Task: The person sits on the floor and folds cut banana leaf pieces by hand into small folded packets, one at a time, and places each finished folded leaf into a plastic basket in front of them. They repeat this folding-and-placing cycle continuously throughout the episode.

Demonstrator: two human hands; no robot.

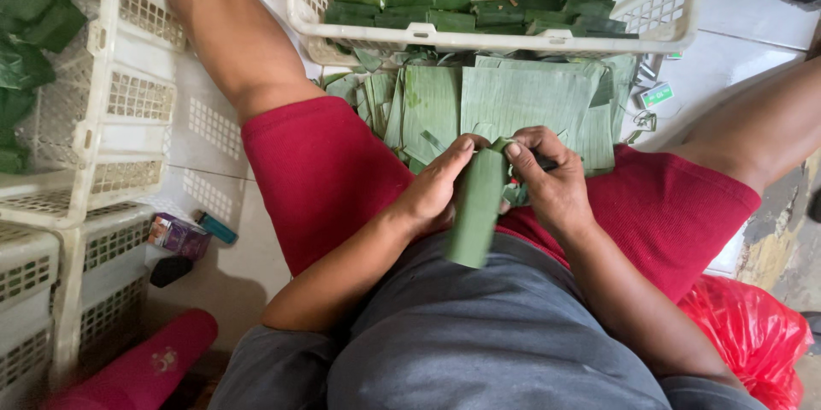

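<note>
Long green leaf-wrapped roll [475, 209] sits upright between both hands, over person's lap. Left hand [438, 189] curled around roll's left side, thumb near top end. Right hand [550, 179] closed on top end, fingers pinching folded leaf there. Stack of flat green banana leaves [513, 98] lies on floor just beyond hands. White plastic crate [658, 8] of finished green parcels farther beyond. Red plastic bag [753, 333] right of right forearm.
</note>
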